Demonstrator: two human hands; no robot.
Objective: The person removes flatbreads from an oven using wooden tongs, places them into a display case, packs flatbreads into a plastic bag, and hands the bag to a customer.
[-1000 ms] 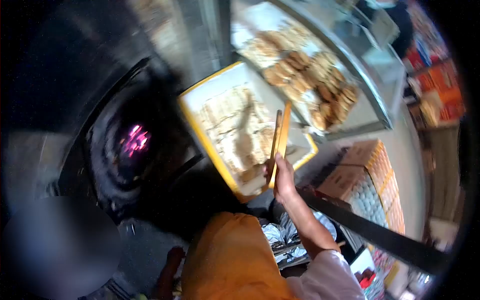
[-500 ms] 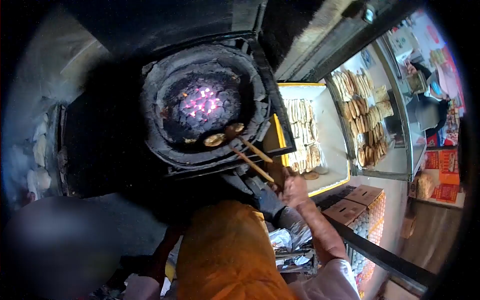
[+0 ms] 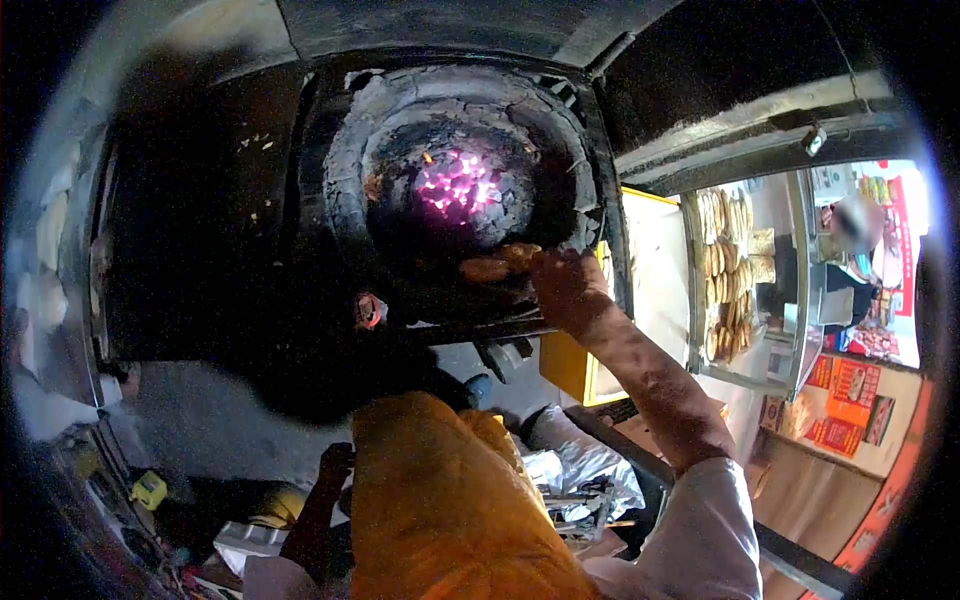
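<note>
My right hand (image 3: 570,288) reaches over the near right rim of the round clay oven (image 3: 345,205). Its fingers look curled, but they are dark, and what they hold is hidden. Just left of the fingertips is a browned flatbread (image 3: 520,256), with a second flatbread (image 3: 484,269) beside it; both lie low in the oven opening. Pink-glowing coals (image 3: 458,185) burn in the middle of the oven. My left hand (image 3: 338,462) hangs low beside the orange apron (image 3: 440,500), in shadow, its fingers not readable.
A dark flat surface (image 3: 200,230) with scattered crumbs adjoins the oven on the left. To the right are a yellow-edged box (image 3: 570,368) and a glass case with rows of flatbreads (image 3: 727,270). Another person (image 3: 845,290) stands beyond the case. Silvery bags (image 3: 580,455) lie below.
My right hand has moved up and inward over the oven rim. The wooden-handled tongs seen in it before no longer show. My view has shifted, bringing more of the left side into sight.
</note>
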